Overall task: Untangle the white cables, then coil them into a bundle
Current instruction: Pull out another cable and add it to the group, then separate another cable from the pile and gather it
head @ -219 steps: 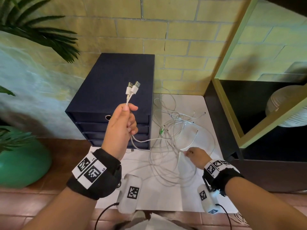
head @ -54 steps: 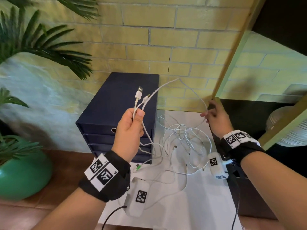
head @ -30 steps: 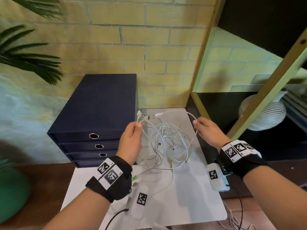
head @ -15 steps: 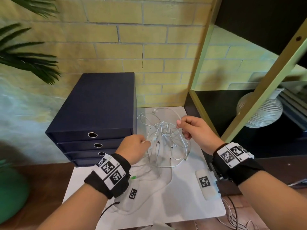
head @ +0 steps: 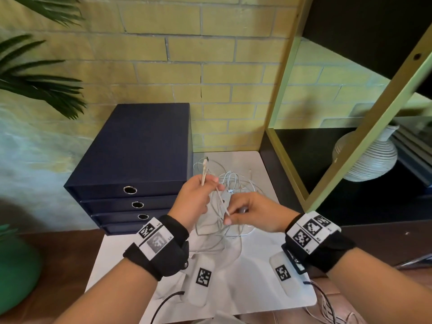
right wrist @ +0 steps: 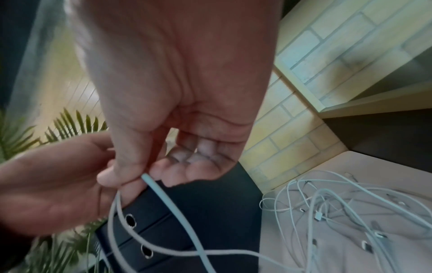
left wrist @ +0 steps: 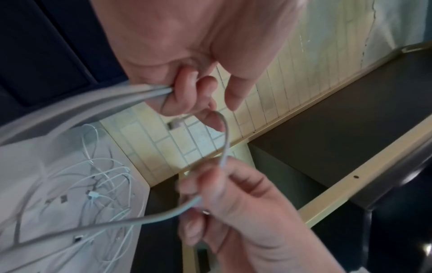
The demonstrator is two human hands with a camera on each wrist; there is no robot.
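Both hands have dropped back in front of the navy drawer box (head: pixel 138 155) – left hand (head: pixel 194 202) gripping the plug ends, right hand (head: pixel 254 212) pinching a strand beside it – white cables (head: pixel 233 183) still tangled on the bench (head: pixel 261 284) behind, so I'm barely started coiling.

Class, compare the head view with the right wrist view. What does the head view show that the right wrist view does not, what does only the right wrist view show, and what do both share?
Only the head view shows the white ribbed vase, the green pot, both wristbands and the plug end sticking up from the left hand.

Only the right wrist view shows the right hand from the palm side, its thumb and forefinger pinching a white cable.

Both show the dark drawer box, the tangled cables on the white table, the brick wall and palm leaves.
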